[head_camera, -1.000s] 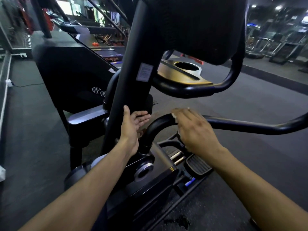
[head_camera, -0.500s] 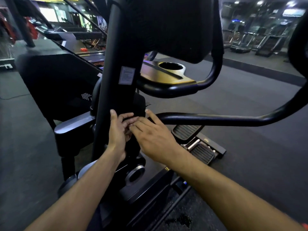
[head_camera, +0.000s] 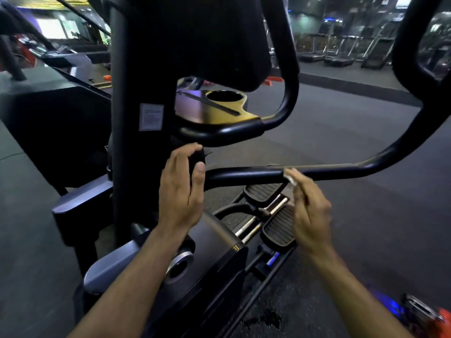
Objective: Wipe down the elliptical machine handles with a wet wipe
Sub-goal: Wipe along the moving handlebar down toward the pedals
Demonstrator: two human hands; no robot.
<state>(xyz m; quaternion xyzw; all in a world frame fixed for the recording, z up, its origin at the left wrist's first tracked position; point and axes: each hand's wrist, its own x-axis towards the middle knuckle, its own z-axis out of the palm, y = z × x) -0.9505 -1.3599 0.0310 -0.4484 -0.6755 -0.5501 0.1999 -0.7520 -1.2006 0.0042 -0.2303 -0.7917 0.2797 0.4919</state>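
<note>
My right hand (head_camera: 309, 208) pinches a small white wet wipe (head_camera: 290, 176) between its fingertips and holds it against the black moving handle (head_camera: 246, 175) of the elliptical, on the near side of the horizontal stretch of the bar. To the right of the wipe the handle runs level, then bends sharply upward toward the top right corner. My left hand (head_camera: 181, 191) curls around the dark housing (head_camera: 197, 158) where that handle meets the upright column (head_camera: 136, 147), fingers over its top and thumb pointing up along its near face. A pale label (head_camera: 151, 117) is stuck on the column above my left hand. Higher up, a fixed handlebar (head_camera: 280, 111) loops around a gold console tray with a round cup holder (head_camera: 224, 96). Below the moving handle lie two ribbed pedals (head_camera: 278, 228) on metal rails. A dark wet patch (head_camera: 268, 318) marks the floor (head_camera: 341, 147) near the frame. Treadmills (head_camera: 341, 52) stand in a row in the far background.
</note>
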